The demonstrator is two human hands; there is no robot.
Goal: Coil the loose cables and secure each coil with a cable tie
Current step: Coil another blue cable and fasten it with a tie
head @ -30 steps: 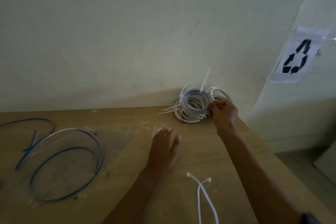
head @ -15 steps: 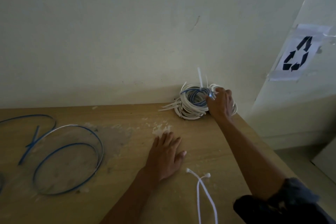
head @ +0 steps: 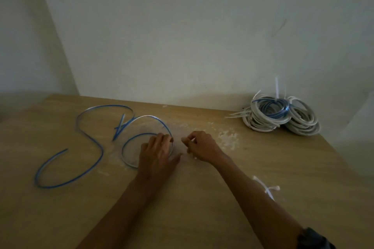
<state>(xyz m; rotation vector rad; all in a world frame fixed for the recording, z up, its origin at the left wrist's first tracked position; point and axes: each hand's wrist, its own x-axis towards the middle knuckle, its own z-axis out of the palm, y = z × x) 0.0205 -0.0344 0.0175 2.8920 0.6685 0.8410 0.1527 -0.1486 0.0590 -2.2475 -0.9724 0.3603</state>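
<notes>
My right hand (head: 200,147) has left the tied coils (head: 281,117) at far right and joined my left hand (head: 156,153), whose flat, straight fingers rest on the loose blue cable (head: 105,106), centre-left. My right fingers are curled, but I cannot tell whether they pinch anything. The next coil can begin.

L hand (head: 156,153) lies flat on the blue cable (head: 105,105) loop on the table (head: 60,218), R hand (head: 200,146) w/ bent fingers just right of the cable, tied coils (head: 283,119) far right of it, white ties (head: 267,188) right & nearer.
</notes>
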